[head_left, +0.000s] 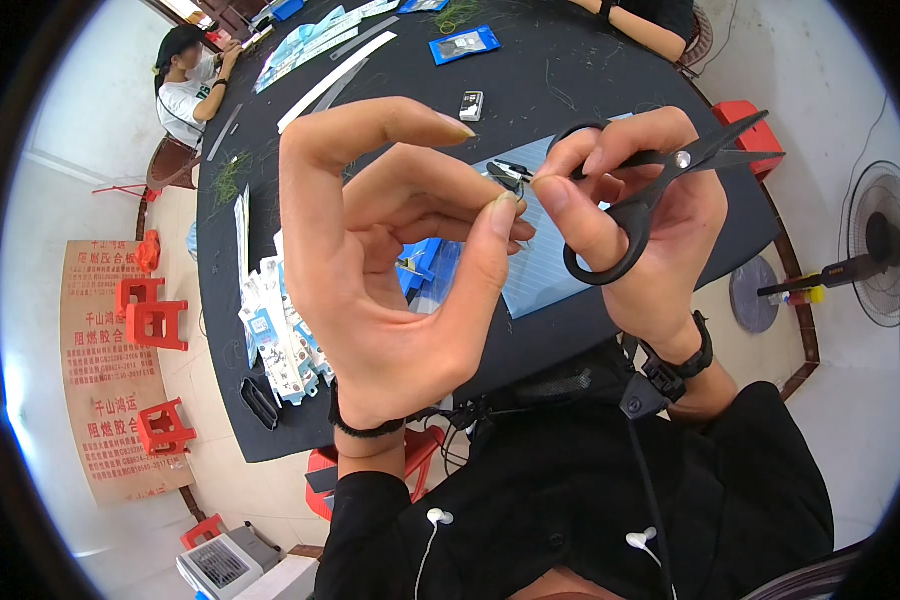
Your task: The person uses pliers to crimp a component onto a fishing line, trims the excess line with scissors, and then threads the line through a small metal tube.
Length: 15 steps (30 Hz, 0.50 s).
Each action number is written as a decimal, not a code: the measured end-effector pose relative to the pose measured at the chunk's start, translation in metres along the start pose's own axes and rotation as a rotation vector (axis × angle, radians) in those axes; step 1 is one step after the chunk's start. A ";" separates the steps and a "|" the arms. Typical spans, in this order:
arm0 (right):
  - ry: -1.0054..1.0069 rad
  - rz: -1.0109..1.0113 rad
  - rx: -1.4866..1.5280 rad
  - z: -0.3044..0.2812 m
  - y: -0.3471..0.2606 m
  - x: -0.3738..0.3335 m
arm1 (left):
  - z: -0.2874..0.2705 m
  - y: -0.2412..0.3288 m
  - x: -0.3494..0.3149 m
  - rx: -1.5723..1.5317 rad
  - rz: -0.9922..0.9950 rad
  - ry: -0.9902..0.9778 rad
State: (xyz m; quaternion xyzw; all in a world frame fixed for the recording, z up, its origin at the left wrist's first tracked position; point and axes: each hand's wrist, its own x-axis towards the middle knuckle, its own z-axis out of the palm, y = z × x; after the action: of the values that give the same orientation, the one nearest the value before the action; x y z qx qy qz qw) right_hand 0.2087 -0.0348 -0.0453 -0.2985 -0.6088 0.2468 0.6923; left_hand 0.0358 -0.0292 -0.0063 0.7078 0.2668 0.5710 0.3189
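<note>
My left hand (pixel 390 250) pinches a small dark, curved piece (pixel 515 186) between thumb and fingers, its index finger arched above. Close against it, my right hand (pixel 660 190) holds black-handled scissors (pixel 682 160), the handle loops around its fingers and thumb. The scissor blades are parted and point to the upper right, away from the piece. My right thumb and fingertip also meet at the piece's right side, by a thin silvery part. What exactly lies between these fingertips is too small to make out. Below both hands lies a light blue mat (pixel 545 285).
The black-covered table (pixel 390 75) bears white printed cards (pixel 280 330), a blue packet (pixel 464 45), a small black-and-white box (pixel 472 105) and green thread tangles (pixel 232 178). Another person (pixel 185 85) sits at the far left; a co-worker's arm (pixel 645 30) rests at far right. A fan (pixel 875 240) stands right.
</note>
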 end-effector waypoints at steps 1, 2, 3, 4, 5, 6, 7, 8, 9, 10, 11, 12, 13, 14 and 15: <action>0.016 0.016 0.000 0.000 -0.001 -0.001 | 0.000 0.000 0.000 0.015 0.009 0.000; 0.038 0.032 0.009 0.000 -0.002 -0.002 | 0.000 -0.001 0.000 0.013 0.008 0.003; 0.058 0.049 0.023 0.000 -0.003 -0.002 | 0.000 -0.001 0.000 -0.009 -0.006 0.007; 0.048 0.029 0.023 0.001 -0.003 -0.002 | 0.000 -0.001 0.000 0.023 0.009 -0.001; 0.035 0.012 0.028 0.001 -0.002 -0.002 | -0.001 -0.001 0.000 0.036 0.012 -0.008; 0.026 0.004 0.033 0.002 -0.001 -0.002 | -0.001 -0.001 0.000 0.026 0.004 -0.010; 0.012 -0.007 0.037 0.002 -0.001 -0.002 | -0.001 -0.001 0.000 0.038 0.011 -0.018; 0.001 -0.011 0.042 0.002 -0.001 -0.002 | -0.001 -0.001 0.000 0.028 0.008 -0.020; -0.011 -0.016 0.054 0.002 0.000 -0.002 | -0.001 -0.001 0.000 -0.003 -0.007 -0.019; -0.014 -0.017 0.034 0.001 0.000 -0.002 | -0.001 -0.001 -0.001 0.021 0.002 -0.025; -0.018 -0.020 0.021 0.001 0.001 -0.002 | -0.001 -0.001 -0.001 0.025 0.000 -0.026; -0.022 -0.024 0.009 0.000 0.001 -0.001 | -0.001 -0.001 -0.001 0.009 -0.016 -0.022; -0.023 -0.022 0.002 0.000 0.001 -0.002 | -0.001 -0.001 0.000 0.035 0.002 -0.032; -0.025 -0.021 -0.005 -0.001 0.001 -0.001 | -0.002 -0.001 0.000 0.041 0.006 -0.037; -0.027 -0.022 -0.013 -0.001 0.001 -0.001 | -0.002 -0.001 0.000 0.029 -0.002 -0.037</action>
State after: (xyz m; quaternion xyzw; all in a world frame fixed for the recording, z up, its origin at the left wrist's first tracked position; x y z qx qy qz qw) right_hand 0.2098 -0.0354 -0.0468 -0.2929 -0.6229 0.2394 0.6847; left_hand 0.0339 -0.0281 -0.0071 0.7227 0.2698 0.5535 0.3141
